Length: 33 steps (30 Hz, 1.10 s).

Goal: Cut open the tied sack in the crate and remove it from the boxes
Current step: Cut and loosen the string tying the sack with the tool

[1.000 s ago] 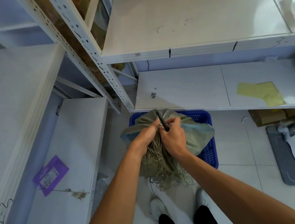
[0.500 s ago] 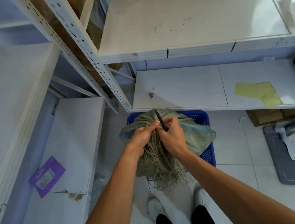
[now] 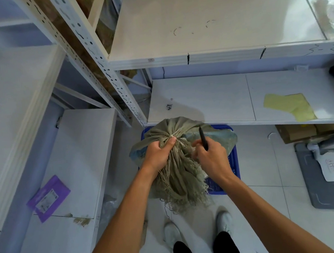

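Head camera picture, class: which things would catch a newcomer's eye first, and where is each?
At the centre, the olive-green woven sack with its frayed fringe sits in the blue plastic crate on the floor. The left hand grips its tied neck, while the right hand beside it holds a thin black cutting tool. A purple flat packet lies on the low white shelf at left.

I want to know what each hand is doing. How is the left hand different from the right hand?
The left hand is closed around the sack's gathered neck, while the right hand holds a thin black tool. The left hand sits just under the tie; the right hand sits beside it, tool tip pointing up and away. Both hands are bare and over the blue crate.
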Each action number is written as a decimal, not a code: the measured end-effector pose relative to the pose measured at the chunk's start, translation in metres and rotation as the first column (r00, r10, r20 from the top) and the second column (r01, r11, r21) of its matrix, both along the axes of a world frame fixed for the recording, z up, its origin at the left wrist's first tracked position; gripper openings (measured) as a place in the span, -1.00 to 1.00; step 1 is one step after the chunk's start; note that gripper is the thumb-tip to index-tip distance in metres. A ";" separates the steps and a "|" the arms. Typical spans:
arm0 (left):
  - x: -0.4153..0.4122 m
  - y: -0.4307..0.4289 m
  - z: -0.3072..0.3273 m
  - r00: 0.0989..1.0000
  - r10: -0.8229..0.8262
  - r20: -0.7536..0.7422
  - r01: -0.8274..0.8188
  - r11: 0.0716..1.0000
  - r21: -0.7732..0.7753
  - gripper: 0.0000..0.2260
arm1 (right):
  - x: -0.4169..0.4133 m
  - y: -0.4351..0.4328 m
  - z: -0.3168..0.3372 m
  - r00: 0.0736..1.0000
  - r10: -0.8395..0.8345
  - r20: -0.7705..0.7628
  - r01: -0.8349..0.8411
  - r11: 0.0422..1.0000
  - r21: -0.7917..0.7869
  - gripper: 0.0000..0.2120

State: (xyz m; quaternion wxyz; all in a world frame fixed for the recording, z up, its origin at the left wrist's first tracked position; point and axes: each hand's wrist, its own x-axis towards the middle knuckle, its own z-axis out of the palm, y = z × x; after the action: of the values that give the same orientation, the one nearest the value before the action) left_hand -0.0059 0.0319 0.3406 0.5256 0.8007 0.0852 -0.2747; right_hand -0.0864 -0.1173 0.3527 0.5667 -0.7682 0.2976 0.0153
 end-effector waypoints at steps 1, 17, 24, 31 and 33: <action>-0.001 0.001 0.001 1.000 -0.008 0.016 0.008 1.000 -0.004 -0.67 | -0.001 -0.002 0.000 0.999 0.044 -0.009 -0.044 0.999 0.006 -0.83; -0.020 -0.013 0.021 0.992 -0.015 0.122 0.014 1.000 0.010 -0.80 | -0.011 0.005 0.004 0.959 0.283 -0.026 -0.264 0.853 -0.450 -0.71; -0.032 -0.017 0.020 0.985 -0.034 0.170 0.029 0.999 0.033 -0.79 | -0.013 0.007 0.009 0.962 0.270 -0.026 -0.246 0.827 -0.505 -0.81; -0.039 -0.015 0.025 0.986 -0.007 0.167 0.003 1.000 0.020 -0.81 | -0.020 0.008 0.012 0.973 0.229 -0.026 -0.205 0.806 -0.556 -0.68; -0.040 -0.015 0.026 0.984 -0.005 0.176 0.000 1.000 0.028 -0.83 | -0.020 0.009 0.012 0.969 0.245 -0.033 -0.217 0.776 -0.592 -0.67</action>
State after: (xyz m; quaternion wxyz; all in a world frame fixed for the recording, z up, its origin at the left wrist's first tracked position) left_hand -0.0464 0.0170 0.3663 0.5196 0.8291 0.0411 -0.2023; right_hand -0.1068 -0.1084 0.3651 0.2999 -0.9369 0.1779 -0.0262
